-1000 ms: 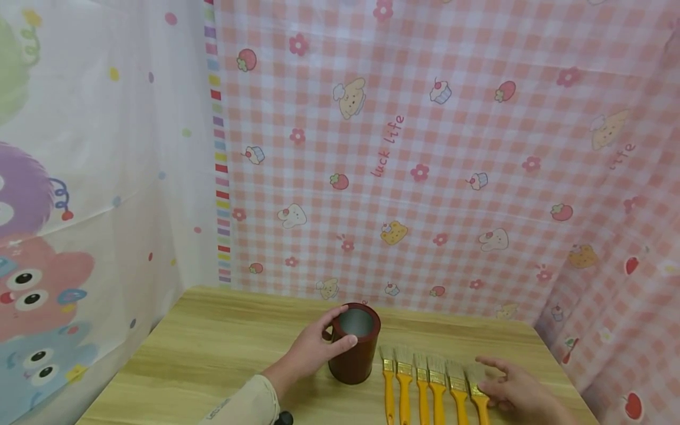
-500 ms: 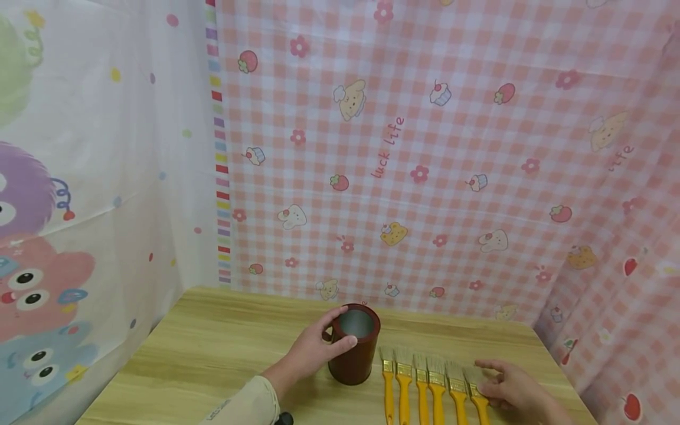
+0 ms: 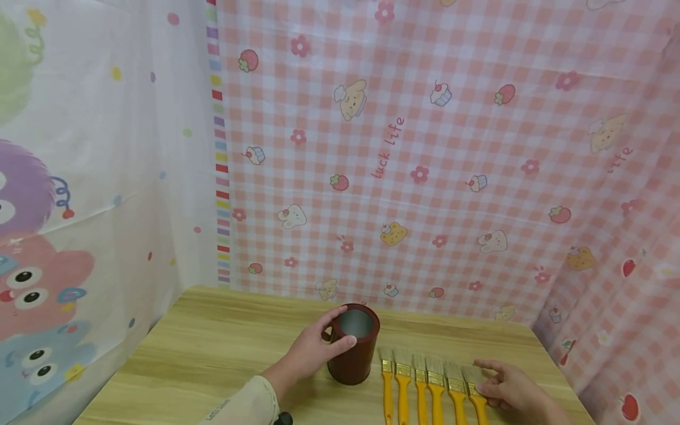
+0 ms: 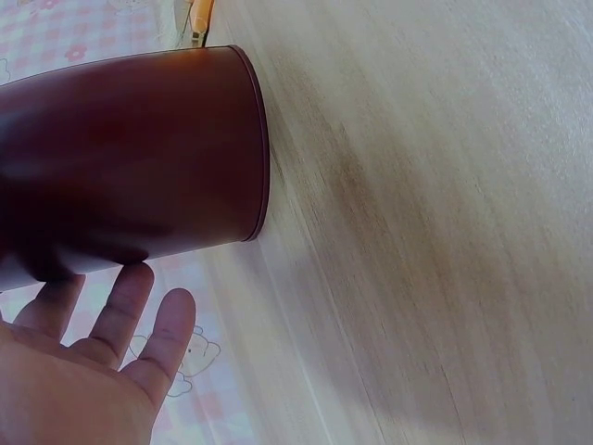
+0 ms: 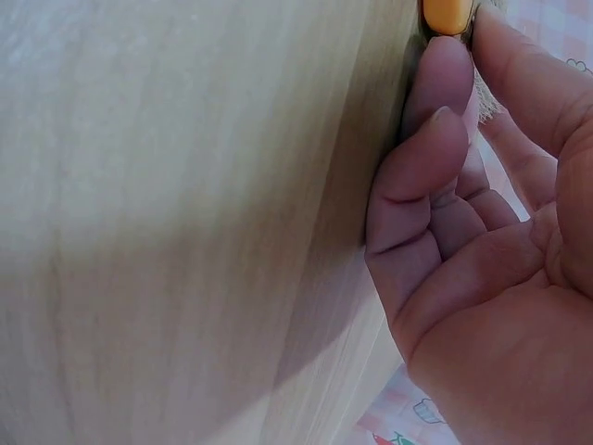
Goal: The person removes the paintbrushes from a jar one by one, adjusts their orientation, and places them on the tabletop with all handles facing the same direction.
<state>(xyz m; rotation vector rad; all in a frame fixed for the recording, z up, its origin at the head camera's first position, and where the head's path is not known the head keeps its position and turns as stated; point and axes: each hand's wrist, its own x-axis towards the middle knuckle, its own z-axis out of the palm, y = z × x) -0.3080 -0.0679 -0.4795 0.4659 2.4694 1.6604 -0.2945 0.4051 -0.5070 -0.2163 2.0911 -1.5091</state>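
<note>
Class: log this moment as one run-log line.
left hand: grips dark red cylindrical cup | right hand: touches rightmost orange-handled brush

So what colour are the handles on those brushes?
Orange-yellow on all six paintbrushes, with brass-coloured bands; the head view shows it best.
</note>
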